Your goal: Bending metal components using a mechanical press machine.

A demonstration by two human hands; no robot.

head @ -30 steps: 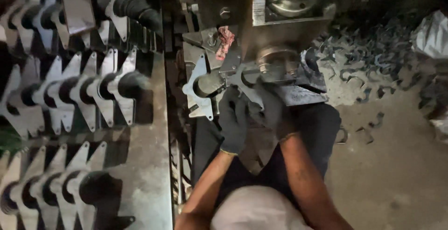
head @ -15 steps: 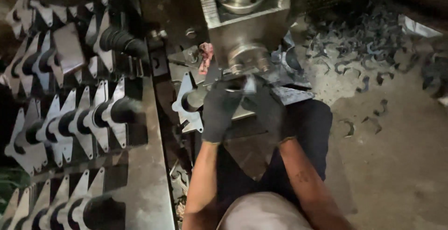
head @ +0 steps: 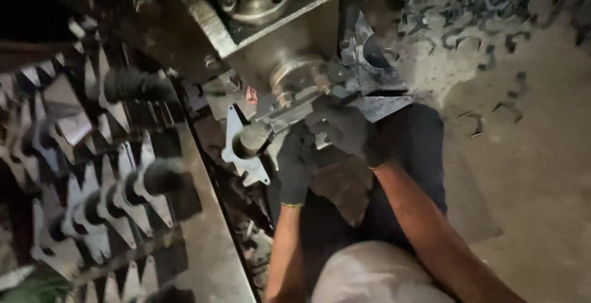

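The left hand hides what its gloved fingers grip.

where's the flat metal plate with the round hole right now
In the head view the flat metal plate sits left of centre, just left of the gloved left hand, under the press head and right of the racks of stacked plates.

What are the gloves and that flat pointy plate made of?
The gloves, as on the left hand, look like dark knitted fabric: matte, with a ribbed cuff. The flat plate looks like bare sheet metal: pale grey, thin, with a dull shine and cut holes.
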